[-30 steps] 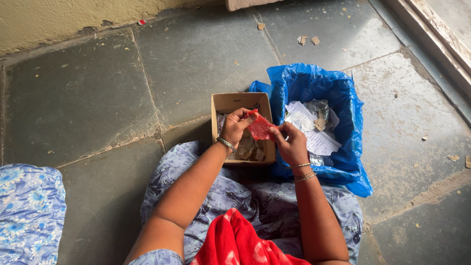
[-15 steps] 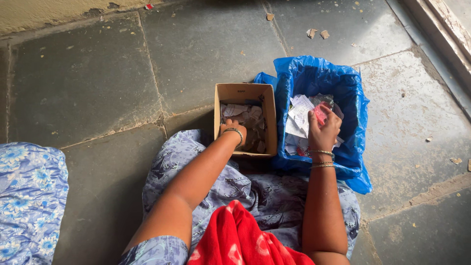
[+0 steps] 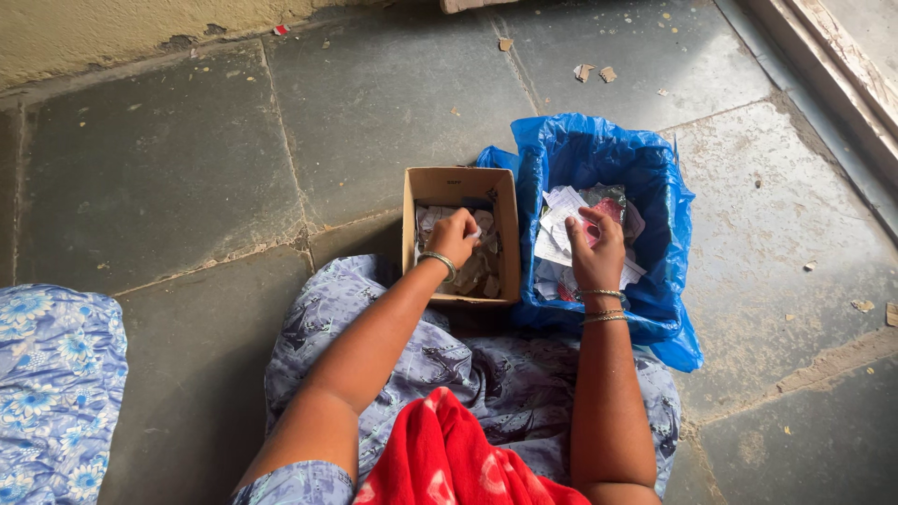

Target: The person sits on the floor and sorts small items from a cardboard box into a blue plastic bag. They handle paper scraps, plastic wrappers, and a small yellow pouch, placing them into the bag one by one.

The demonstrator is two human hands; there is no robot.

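Note:
My left hand (image 3: 455, 238) is inside a small open cardboard box (image 3: 451, 179), fingers curled on a pale paper scrap among several crumpled wrappers (image 3: 485, 272). My right hand (image 3: 596, 249) hovers over a blue plastic bag (image 3: 608, 150) that stands to the right of the box, touching it. Its fingers are spread just above white paper slips (image 3: 561, 202). A red wrapper (image 3: 611, 208) lies at its fingertips beside a clear foil piece. Bangles show on both wrists.
I sit on a grey stone-tile floor with the box and bag against my knees. A red cloth (image 3: 449, 458) lies on my lap. A blue floral cushion (image 3: 47, 393) is at left, a wall (image 3: 140, 33) behind, a raised threshold (image 3: 842, 70) at right.
Both hands held the red wrapper over the box a second ago. My right hand carried it to the blue bag and has opened there. My left hand dropped into the box and closed on a scrap.

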